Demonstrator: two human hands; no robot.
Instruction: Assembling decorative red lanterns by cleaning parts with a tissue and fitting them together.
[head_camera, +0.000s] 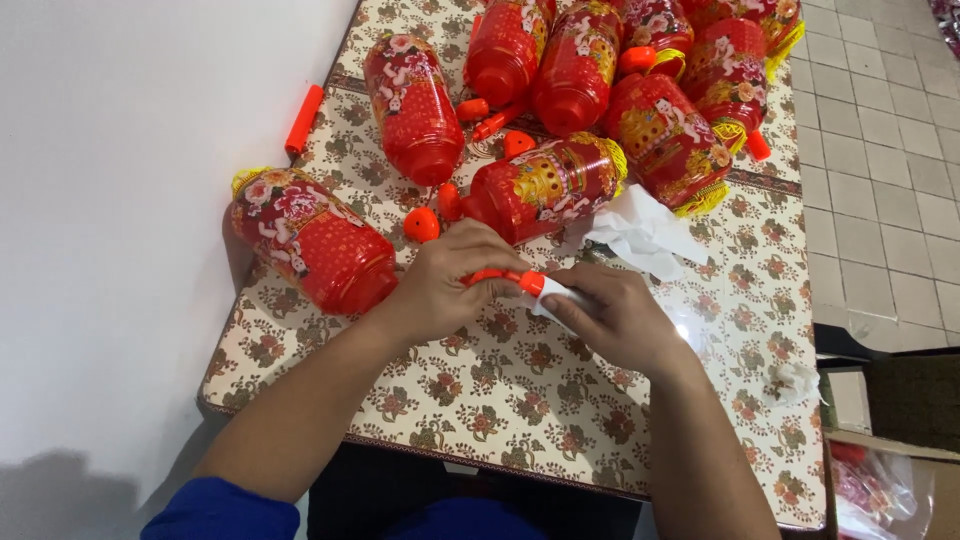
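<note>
Step in hand: as I read it, wiping or wrapping an orange rod (497, 277) with a white cloth (556, 294) — the rod is held between both hands over the table (520, 390).
Left hand (440, 285): fingers curled closed round the rod's left part, knuckles up; most of the rod is hidden inside this fist.
Right hand (618, 318): fingers and thumb pinched shut on the cloth at the rod's right end; the palm side is turned from me, so I cannot tell how much cloth it holds.
Rod, position: just above the table's middle, near its front half, directly before the nearest lantern (545, 185).
Rod, axis: long axis runs left to right across my view, roughly level, the right end dipping slightly; the exposed orange tip points at the right hand.
Next move, my judgement: it calls for the left hand to keep the rod steady while the right draws or turns the cloth along it — small finger motion only, no reach.
Surroundings: red lanterns lie on their sides across the table's far half, one more lantern (312, 240) at the left edge; loose orange caps (421, 224) near the left hand; spare white cloth (640, 232) beyond the right hand; another orange rod (303, 118) at the wall.
</note>
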